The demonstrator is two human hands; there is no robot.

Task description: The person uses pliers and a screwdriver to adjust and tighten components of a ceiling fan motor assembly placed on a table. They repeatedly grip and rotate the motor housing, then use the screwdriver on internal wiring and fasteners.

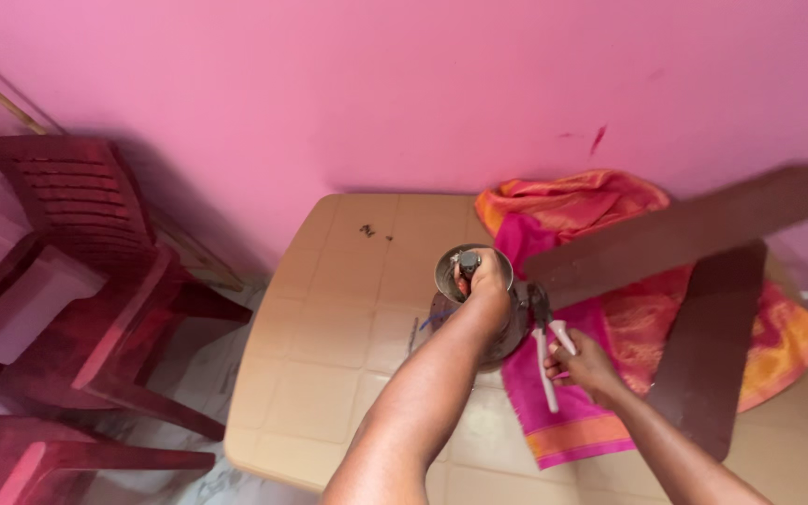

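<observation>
A brown ceiling fan motor (507,327) stands on a beige plastic table (329,337), its downrod stub and cup (471,266) pointing up. My left hand (486,285) grips the top of the motor at the stub. My right hand (584,363) holds pliers with white handles (546,360), their jaws at the bracket where a brown blade (685,229) joins the motor. A second brown blade (708,351) lies toward the right, over an orange and pink cloth (563,215).
Stacked dark red plastic chairs (77,271) stand left of the table, another (39,463) at the lower left. A pink wall (376,84) is behind. Small dark bits, maybe screws (367,230), lie near the table's far edge.
</observation>
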